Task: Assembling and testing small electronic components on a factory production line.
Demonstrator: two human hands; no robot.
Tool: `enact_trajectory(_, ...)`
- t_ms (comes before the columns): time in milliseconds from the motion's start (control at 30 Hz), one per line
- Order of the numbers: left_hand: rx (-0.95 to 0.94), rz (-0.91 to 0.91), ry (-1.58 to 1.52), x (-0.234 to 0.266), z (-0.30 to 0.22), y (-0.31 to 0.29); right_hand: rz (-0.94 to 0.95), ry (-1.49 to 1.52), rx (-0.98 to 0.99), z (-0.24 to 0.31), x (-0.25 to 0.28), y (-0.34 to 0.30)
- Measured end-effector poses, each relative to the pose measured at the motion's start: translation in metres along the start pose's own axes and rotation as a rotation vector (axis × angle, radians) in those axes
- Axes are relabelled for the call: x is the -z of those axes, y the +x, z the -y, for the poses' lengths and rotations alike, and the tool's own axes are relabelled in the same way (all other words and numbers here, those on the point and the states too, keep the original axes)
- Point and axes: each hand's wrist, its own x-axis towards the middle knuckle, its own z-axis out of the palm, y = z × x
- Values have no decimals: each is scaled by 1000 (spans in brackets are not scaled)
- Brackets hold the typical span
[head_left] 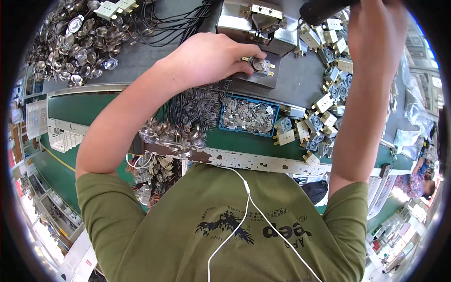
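Component (259, 65) sits between metal discs (81, 55) and white blocks (323, 103).

From here I'm seeing a small component (259, 65) whose round metal disc is facing up and whose brass-coloured prongs are jutting from both sides; the left hand (218, 54) is pinching it. A thick black cylindrical tool (324, 10) is slanting from the right hand (378, 21), its blunt end pointing left.

"Looking from where?"
"From the wearer's head, left 1 of 2 fisheyes, facing down over the near edge of the workbench (263, 160)."
"How near?"
"Close above the green shirt (178, 211)."
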Motion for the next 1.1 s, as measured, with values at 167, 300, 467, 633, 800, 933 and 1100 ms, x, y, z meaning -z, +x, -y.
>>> enact_trajectory(167, -9, -26, 147, 0, -10, -5, 53, -156, 93, 4, 5, -7)
enact_trajectory(300, -32, -26, 140, 0, -11, -1, -4, -93, 38, 6, 2, -10)
enact_trajectory(467, -44, -48, 166, -1, -5, -6, -62, 32, -10, 12, -17, -17)
enact_trajectory(633, -34, 23, 145, 2, -10, -3, -123, 142, -42, 18, -26, -25)
enact_trajectory(800, -4, 69, 145, 8, -15, -4, -156, 240, -164, 22, -30, -27)
enact_trajectory(933, -11, 47, 111, 6, -13, -4, -163, 451, 117, -12, -31, -16)
enact_trajectory(1100, 2, 70, 129, 8, -15, -3, -50, 399, 79, -8, -30, -12)
